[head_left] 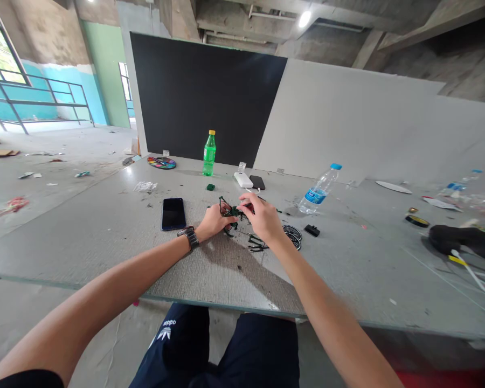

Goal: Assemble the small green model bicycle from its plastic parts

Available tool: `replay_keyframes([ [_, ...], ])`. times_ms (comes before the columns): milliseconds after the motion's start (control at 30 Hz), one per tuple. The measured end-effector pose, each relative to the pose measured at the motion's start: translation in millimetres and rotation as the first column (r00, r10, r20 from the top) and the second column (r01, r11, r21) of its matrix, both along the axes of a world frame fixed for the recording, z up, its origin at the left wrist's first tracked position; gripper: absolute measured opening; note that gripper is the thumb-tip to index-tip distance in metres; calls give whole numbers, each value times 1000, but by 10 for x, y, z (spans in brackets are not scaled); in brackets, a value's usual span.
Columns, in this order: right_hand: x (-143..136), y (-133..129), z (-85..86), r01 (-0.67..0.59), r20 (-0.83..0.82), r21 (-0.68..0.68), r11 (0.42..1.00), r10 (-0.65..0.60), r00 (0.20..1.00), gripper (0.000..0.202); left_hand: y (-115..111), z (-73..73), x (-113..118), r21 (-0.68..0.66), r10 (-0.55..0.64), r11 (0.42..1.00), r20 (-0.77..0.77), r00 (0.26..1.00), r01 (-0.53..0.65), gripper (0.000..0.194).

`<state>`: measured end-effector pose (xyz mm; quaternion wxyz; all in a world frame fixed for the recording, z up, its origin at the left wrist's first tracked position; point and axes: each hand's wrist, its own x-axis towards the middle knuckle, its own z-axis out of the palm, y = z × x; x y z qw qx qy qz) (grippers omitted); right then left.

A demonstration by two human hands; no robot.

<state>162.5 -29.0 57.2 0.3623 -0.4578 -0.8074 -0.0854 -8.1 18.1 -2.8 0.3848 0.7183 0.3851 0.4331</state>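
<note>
A small dark green model bicycle frame (223,203) is gripped between the thumb and fingers of my left hand (215,222), just above the table. My right hand (262,215) is closed in a pinch at the right side of the frame; what its fingertips hold is too small to make out. Below my right hand lie thin dark model parts (257,248). Two small spoked wheels (294,241) overlap beside my right wrist, with a small black block (312,230) to their right. Beyond my hands sits a small green piece (210,187).
A phone (173,213) lies left of my left hand. A green bottle (209,155), a white power bank (243,180) and a paint palette (161,163) are farther back. A clear water bottle (317,193) leans to the right. Tape (417,221) and cables are at far right.
</note>
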Motion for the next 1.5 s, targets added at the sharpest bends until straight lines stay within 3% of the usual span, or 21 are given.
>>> replay_keyframes([
  [100, -26, 102, 59, -9, 61, 26, 1000, 7, 998, 8, 31, -29, 2, -32, -25, 999, 38, 999, 26, 21],
  [200, -50, 231, 150, -88, 73, -16, 996, 89, 993, 15, 64, -58, 12, -124, -34, 991, 185, 982, 58, 26],
  [333, -83, 351, 200, -208, 5, -88, 974, 209, 978, 36, 89, -62, 28, -225, -64, 960, 399, 915, 165, 34],
  [467, -107, 399, 105, -245, -140, -56, 968, 236, 962, 32, 108, -49, 31, -278, -44, 938, 493, 869, 205, 35],
  [667, -102, 404, -33, -103, -231, 53, 993, 112, 966, 22, 127, -54, 29, -305, -35, 930, 483, 875, 205, 34],
  [867, -115, 314, -58, -183, -239, 17, 983, 182, 954, 33, 117, -52, 20, -306, -31, 931, 483, 875, 201, 34],
  [1100, -125, 332, -68, -73, -290, 66, 995, 89, 953, 27, 114, -58, 20, -281, -78, 936, 425, 902, 213, 32],
  [1300, -81, 282, -94, -164, -190, 46, 985, 170, 967, 34, 121, -63, 21, -262, -84, 941, 437, 895, 216, 28],
  [1500, -137, 332, -104, -101, -266, 65, 993, 115, 957, 25, 124, -74, 28, -237, -129, 942, 403, 906, 239, 29],
])
